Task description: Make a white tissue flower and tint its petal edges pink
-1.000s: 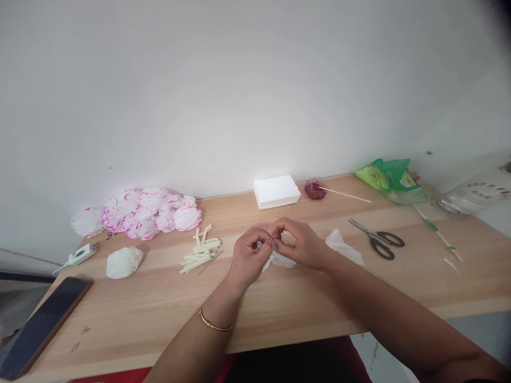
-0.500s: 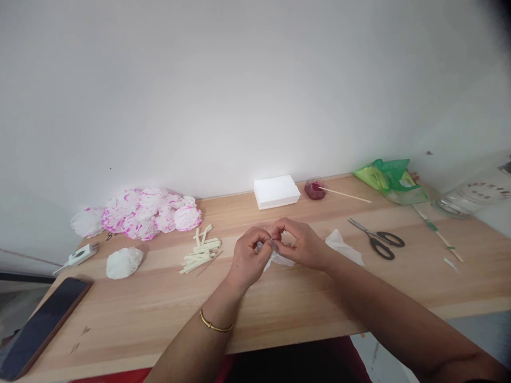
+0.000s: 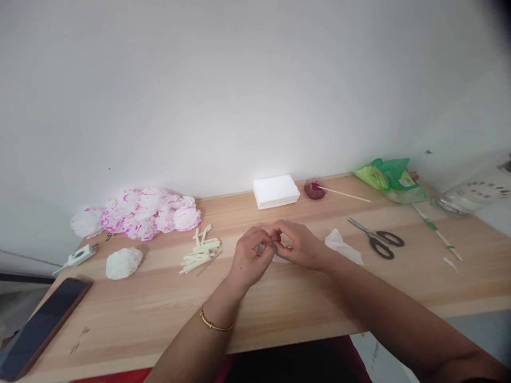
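Over the middle of the wooden table, my left hand and my right hand meet with their fingertips pinched together. Both grip a piece of thin white tissue paper, mostly hidden by the fingers, with a bit showing below them. Another loose white tissue piece lies just right of my right hand. Left of my left hand is a pile of pale cream strips with a thin stick beside it. Behind my hands stands a stack of white tissues.
Pink-edged white paper flowers and a white tissue ball lie left, near a phone and a white plug. Rightward are a dish of dark red liquid with a stick, scissors, a green bag and a glass jar.
My fingertips have drawn closer together, and less of the white tissue paper shows beneath them. The things lying on the table have not moved.
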A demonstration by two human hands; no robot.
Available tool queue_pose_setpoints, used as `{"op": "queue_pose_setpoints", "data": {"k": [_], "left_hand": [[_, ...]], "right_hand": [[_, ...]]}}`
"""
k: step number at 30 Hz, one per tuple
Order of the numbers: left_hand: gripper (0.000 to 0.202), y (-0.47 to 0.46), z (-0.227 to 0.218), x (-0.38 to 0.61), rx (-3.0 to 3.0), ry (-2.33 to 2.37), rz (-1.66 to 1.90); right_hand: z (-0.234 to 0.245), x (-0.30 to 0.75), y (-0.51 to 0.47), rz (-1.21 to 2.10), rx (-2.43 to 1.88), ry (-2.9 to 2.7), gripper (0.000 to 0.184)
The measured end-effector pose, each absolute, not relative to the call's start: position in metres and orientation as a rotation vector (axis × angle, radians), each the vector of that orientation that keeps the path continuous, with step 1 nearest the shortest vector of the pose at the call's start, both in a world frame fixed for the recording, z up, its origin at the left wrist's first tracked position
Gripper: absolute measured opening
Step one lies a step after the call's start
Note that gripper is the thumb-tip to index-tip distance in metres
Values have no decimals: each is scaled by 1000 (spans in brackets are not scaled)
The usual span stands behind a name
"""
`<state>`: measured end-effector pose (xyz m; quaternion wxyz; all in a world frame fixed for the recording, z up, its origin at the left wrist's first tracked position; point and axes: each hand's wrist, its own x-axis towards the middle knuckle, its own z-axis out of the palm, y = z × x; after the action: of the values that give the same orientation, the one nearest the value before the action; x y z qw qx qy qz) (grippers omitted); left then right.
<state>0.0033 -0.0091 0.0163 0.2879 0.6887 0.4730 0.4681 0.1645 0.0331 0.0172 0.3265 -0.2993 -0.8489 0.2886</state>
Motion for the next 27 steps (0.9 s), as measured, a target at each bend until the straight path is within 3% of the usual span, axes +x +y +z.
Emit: {"op": "queue_pose_setpoints", "data": {"k": [27], "left_hand": [[7,-7,12,3,1465,1270,1233]], "right_hand": [[18,165,33,791,-799,-2160,12]]}}
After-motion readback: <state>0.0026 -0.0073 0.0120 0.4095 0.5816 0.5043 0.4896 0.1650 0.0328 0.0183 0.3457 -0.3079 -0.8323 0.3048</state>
